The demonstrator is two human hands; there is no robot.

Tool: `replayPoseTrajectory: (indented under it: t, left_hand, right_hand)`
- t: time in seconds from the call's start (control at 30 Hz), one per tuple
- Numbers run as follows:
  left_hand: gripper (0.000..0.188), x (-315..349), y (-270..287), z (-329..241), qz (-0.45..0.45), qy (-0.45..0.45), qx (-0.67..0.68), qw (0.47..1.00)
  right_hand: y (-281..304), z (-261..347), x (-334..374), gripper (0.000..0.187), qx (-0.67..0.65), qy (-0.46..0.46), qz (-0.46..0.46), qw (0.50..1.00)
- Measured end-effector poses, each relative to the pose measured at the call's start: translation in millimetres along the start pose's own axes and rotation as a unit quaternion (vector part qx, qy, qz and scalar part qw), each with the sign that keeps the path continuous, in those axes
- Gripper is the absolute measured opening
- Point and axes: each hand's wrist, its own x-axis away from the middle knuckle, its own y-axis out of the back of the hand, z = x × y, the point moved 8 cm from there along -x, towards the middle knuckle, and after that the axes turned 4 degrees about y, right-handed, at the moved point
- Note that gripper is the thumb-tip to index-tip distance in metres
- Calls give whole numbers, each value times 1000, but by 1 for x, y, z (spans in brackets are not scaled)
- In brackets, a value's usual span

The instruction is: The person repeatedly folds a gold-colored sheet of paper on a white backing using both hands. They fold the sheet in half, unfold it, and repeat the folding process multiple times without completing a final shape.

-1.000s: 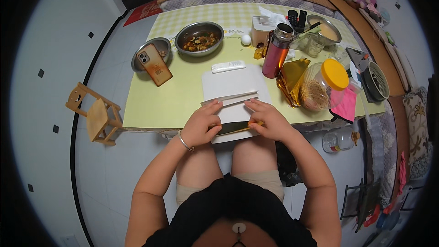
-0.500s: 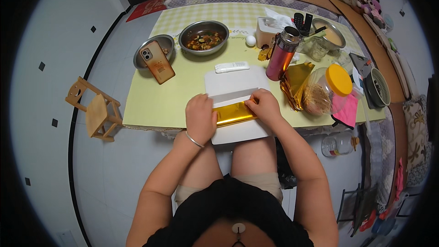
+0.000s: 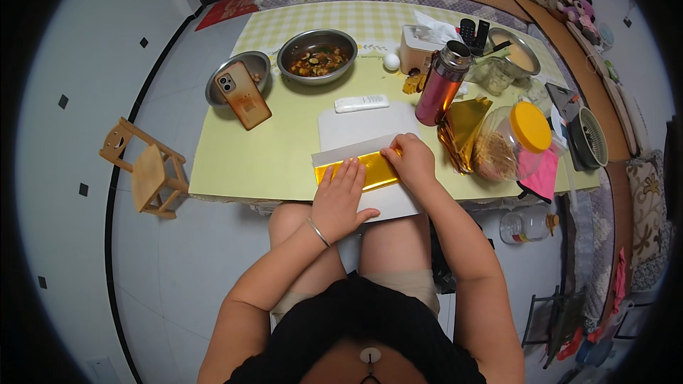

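Note:
A folded sheet of gold foil paper (image 3: 380, 171), with a pale strip along its far side, lies across a white board (image 3: 356, 128) at the table's near edge. My left hand (image 3: 340, 195) rests flat on the foil's left half, fingers stretched out and thumb apart. At the right end, my right hand (image 3: 413, 160) pinches the foil between thumb and fingers. Beyond them a white tube (image 3: 361, 104) lies on the far part of the board. A stack of gold foil sheets (image 3: 464, 131) sits right of my right hand.
A phone (image 3: 243, 96) leans on a metal bowl (image 3: 257, 64); another bowl (image 3: 317, 57) holds food. To the right stand a thermos (image 3: 442, 85), a yellow-lidded jar (image 3: 531, 126) and a tissue box (image 3: 418, 50). A small wooden chair (image 3: 149, 171) stands left of the table.
My left hand has moved right and nearer me, from gripping the foil's left end to lying flat on it. My right hand stays at the right end. The pale strip now lies flatter.

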Motion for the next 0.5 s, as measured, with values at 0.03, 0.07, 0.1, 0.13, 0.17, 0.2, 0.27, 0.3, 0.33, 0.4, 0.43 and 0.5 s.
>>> replayPoseTrajectory:
  t: [0.03,0.07,0.1,0.13,0.17,0.2,0.27,0.3,0.33,0.4,0.43,0.5]
  left_hand:
    - [99,-1,0,0,0,-3,8,1000]
    - [99,-1,-1,-1,1,-5,16,1000]
    - [99,0,-2,0,4,-4,13,1000]
    - [99,0,-4,0,8,-4,11,1000]
    - [99,0,-4,0,11,-4,8,1000]
    - [99,0,-5,-1,17,-3,3,1000]
    - [99,1,-5,-3,29,-2,-8,1000]
    - [99,2,-5,-5,27,-4,-6,1000]
    - [100,3,-5,-7,25,-6,-3,1000]
    - [101,4,-5,-8,27,-11,-5,1000]
    - [102,4,-6,-8,33,-15,-9,999]
    - [105,7,-13,-5,58,-5,-1,998]
  right_hand:
    - [0,0,0,26,3,1,-4,1000]
    - [0,0,0,26,6,2,-7,1000]
    - [0,1,1,27,6,9,-14,1000]
    - [0,1,1,27,6,15,-20,1000]
    - [1,1,2,27,6,21,-28,999]
    - [1,0,2,26,3,19,-23,1000]
    - [2,2,1,29,-5,15,-13,1000]
    - [8,12,3,36,42,54,-33,997]
    - [14,23,8,42,90,93,-54,990]
    - [13,51,21,54,135,192,-44,971]
    - [6,66,31,59,134,251,-14,959]
    - [-21,76,59,76,104,328,100,934]
